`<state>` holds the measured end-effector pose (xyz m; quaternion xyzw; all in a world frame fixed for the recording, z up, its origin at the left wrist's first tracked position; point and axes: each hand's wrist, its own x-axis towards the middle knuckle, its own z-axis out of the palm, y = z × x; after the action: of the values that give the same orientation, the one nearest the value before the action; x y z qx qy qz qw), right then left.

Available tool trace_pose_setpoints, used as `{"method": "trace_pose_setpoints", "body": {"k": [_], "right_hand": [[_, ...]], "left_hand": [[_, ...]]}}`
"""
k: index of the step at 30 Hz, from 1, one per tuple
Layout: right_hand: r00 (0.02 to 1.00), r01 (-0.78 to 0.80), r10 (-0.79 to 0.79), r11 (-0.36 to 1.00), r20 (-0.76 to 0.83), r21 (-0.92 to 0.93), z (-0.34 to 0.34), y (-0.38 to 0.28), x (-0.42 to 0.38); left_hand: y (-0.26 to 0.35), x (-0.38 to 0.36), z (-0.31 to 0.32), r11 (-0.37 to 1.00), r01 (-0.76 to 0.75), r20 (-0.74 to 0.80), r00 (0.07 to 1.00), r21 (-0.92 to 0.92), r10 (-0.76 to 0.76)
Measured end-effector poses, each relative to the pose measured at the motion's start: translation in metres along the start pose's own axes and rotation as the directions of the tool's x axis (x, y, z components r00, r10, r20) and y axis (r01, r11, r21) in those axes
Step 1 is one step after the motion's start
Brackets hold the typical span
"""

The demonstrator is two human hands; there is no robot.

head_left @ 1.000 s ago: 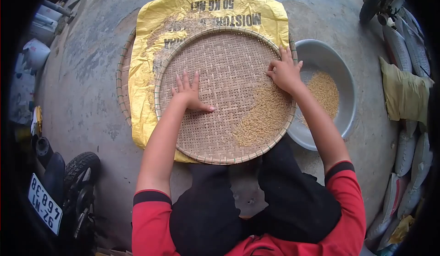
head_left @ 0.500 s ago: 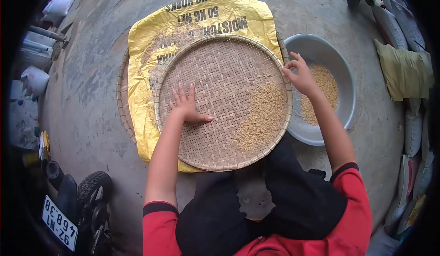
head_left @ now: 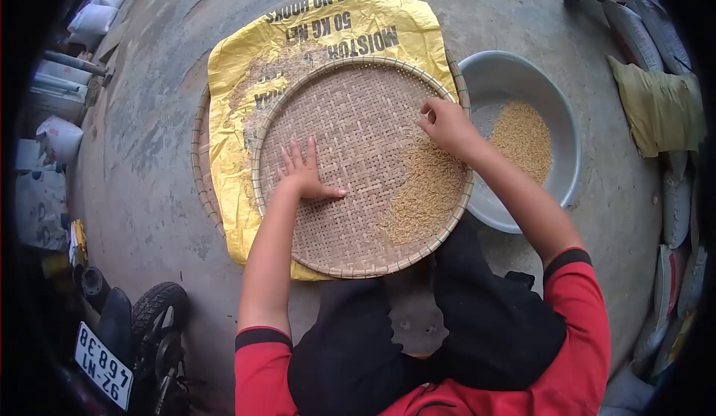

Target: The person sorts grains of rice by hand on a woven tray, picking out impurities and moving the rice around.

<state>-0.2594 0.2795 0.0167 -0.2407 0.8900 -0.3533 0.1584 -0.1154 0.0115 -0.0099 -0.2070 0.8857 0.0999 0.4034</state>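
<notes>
A round woven bamboo winnowing tray (head_left: 343, 110) lies in front of my knees. Unhusked rice grains (head_left: 421, 200) are spread over its right side. My left hand (head_left: 301, 177) rests on the bare weave at the left, fingers spread. Above the upper edge of the grains is my right hand (head_left: 447, 127), its fingers curled together in a pinch; whatever is between them is too small to make out. Under the tray is a yellow printed sack (head_left: 231, 185), with chaff scattered on it. A grey metal basin (head_left: 573, 147) at the right holds more rice grains (head_left: 522, 136).
Another woven tray (head_left: 200, 147) shows its rim beneath the yellow sack. A motorbike (head_left: 149, 319) with a number plate stands at the lower left. Filled sacks (head_left: 656, 110) line the right side, and white bags (head_left: 60, 139) and other items line the left.
My right hand has moved left and slightly down, from the tray's right rim beside the basin to over the tray near the grains. The left hand stays in place.
</notes>
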Motion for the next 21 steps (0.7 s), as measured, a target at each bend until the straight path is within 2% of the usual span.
{"method": "trace_pose_setpoints", "body": {"k": [2, 3, 5, 11, 15, 17, 19, 21], "right_hand": [[0.998, -0.062, 0.06, 0.965, -0.014, -0.254, 0.019, 0.002, 0.012], [0.998, -0.063, 0.061, 0.965, -0.015, -0.255, 0.02, 0.001, 0.015], [0.975, -0.198, 0.217, 0.94, 0.039, -0.278, 0.019, -0.007, 0.018], [0.971, -0.22, 0.238, 0.9, 0.001, -0.377, 0.021, -0.006, 0.021], [0.984, -0.154, 0.178, 0.906, 0.024, -0.393, 0.018, -0.003, 0.016], [0.999, -0.03, 0.022, 0.968, -0.035, -0.251, 0.005, -0.002, 0.004], [0.991, -0.053, 0.031, 0.984, -0.127, -0.172, -0.021, -0.008, -0.018], [0.969, -0.154, 0.111, 0.969, -0.22, -0.191, -0.046, -0.001, -0.041]], "left_hand": [[0.0, 0.0, 0.0, 1.0, 0.0, 0.003, 1.0, 0.002, 0.0], [0.0, 0.0, 0.0, 1.0, 0.001, 0.003, 1.0, 0.003, -0.002], [0.002, -0.001, -0.001, 1.0, 0.008, 0.005, 1.0, 0.007, -0.008], [0.003, -0.002, -0.001, 1.0, 0.003, 0.005, 1.0, 0.015, -0.003], [0.003, -0.002, -0.002, 1.0, 0.015, 0.006, 1.0, 0.025, -0.015], [0.002, -0.002, 0.0, 1.0, 0.009, 0.001, 1.0, 0.024, -0.009], [0.001, -0.003, -0.002, 1.0, 0.005, -0.007, 1.0, 0.016, -0.005], [0.003, -0.006, -0.004, 1.0, -0.003, -0.005, 1.0, -0.002, 0.003]]}}
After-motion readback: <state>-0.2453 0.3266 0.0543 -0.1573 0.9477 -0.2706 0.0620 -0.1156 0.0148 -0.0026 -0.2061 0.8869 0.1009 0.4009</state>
